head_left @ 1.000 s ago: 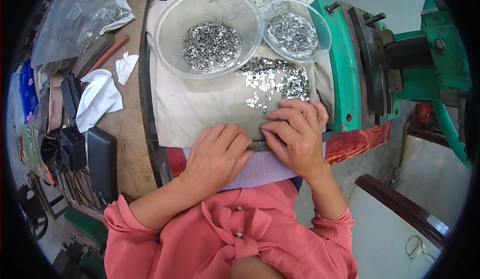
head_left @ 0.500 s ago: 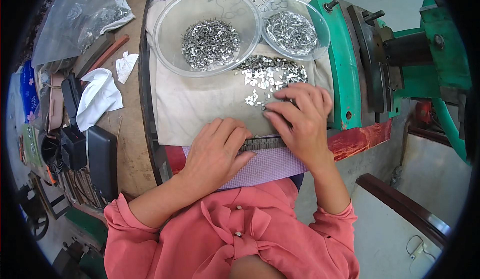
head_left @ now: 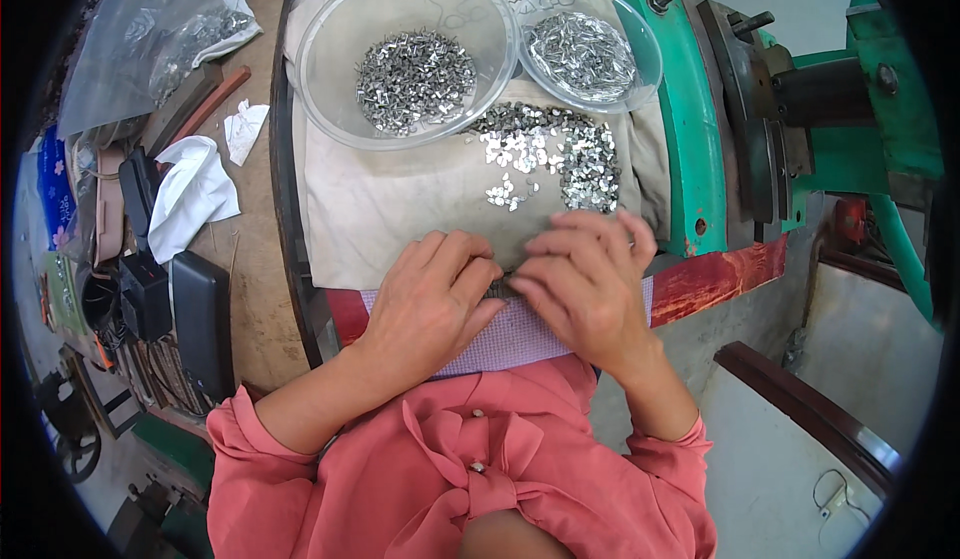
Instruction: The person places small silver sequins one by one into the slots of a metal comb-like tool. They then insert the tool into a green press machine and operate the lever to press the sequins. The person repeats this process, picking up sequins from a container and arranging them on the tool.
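Fingers (head_left: 475, 259) hide dark strip (head_left: 497, 286).

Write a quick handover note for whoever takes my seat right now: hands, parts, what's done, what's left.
Left hand and right hand: fingertips together over a narrow dark strip at the near edge of the beige cloth; grip hidden.
Loose small metal pieces lie spread on the cloth ahead of the right hand.
Large clear bowl holds a heap of pieces; small clear bowl holds more.
Done: cannot tell. Left: the loose spread, apparently.
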Tool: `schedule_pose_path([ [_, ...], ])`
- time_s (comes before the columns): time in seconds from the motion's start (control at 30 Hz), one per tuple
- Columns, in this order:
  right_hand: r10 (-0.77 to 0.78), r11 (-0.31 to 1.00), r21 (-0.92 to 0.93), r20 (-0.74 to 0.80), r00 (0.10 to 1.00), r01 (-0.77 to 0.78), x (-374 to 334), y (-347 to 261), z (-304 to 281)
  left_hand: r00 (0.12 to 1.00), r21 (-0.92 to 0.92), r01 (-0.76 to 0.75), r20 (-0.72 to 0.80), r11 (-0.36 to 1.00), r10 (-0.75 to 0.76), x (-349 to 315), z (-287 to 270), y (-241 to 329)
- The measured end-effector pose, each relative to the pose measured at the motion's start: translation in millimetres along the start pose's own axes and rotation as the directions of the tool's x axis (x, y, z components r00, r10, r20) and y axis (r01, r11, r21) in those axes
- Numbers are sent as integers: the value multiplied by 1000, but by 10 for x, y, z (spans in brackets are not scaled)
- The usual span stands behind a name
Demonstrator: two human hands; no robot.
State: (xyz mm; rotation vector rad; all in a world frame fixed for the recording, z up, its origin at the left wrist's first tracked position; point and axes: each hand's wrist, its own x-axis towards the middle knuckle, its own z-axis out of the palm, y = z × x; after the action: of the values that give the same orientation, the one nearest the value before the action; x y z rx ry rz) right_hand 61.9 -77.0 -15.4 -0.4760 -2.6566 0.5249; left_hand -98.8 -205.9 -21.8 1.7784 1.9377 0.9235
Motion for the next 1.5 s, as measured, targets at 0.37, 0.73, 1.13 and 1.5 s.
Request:
schedule_pose_path([
  [0.37,-51,995,86,126,991,40,144,130,4,1000,11,6,16,1000,-6,-97,-75,-17],
  [0.73,-14,999,44,3,1000,14,86,124,-36,999,-15,32,-1,999,-32,32,-182,-64],
  [1.13,19,999,30,-14,1000,-19,-59,50,-42,999,162,7,-36,987,-1,397,-74,-189],
  [1.5,65,991,-116,-74,995,-73,361,125,151,999,189,30,-45,982,-22,312,-121,-221],
])
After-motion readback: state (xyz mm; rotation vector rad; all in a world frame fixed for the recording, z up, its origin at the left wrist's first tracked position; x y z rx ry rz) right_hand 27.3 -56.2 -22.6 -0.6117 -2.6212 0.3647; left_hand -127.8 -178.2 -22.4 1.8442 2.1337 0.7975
